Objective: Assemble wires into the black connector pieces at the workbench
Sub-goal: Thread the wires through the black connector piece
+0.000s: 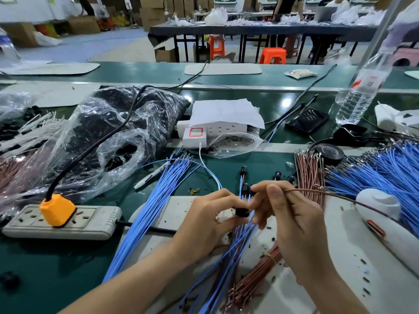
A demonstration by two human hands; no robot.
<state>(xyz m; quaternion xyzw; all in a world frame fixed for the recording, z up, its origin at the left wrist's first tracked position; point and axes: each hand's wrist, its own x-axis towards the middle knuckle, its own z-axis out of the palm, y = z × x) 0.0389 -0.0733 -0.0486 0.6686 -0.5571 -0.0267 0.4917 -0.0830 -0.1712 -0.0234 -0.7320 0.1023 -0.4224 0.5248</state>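
While my left hand (210, 215) pinches a black connector piece (242, 213) between thumb and fingertips, my right hand (294, 218) grips a brown wire (335, 193) in curled fingers just to the right of it. The connector sits over the white mat (172, 214) at the near middle of the counter (260, 105), and my two hands almost touch around it. The wire's long axis runs nearly level, left to right. Its free length trails rightward past a white device (377, 203), and its working end points left toward the connector. That end is hidden behind my fingers, so I cannot tell whether it has entered the piece. I judge the coming move to be a short push leftward along the wire's own line, with the right hand feeding and the left only steadying the opening.

The big clear plastic bag (108, 132) at the far left holds a mass of black connector pieces, and a few lie near its open mouth. A smaller clear bag (235, 143) beneath the white power strip (213, 130) holds small parts I cannot make out. A clear water bottle (360, 94) stands at the right, but I cannot tell how full it is.
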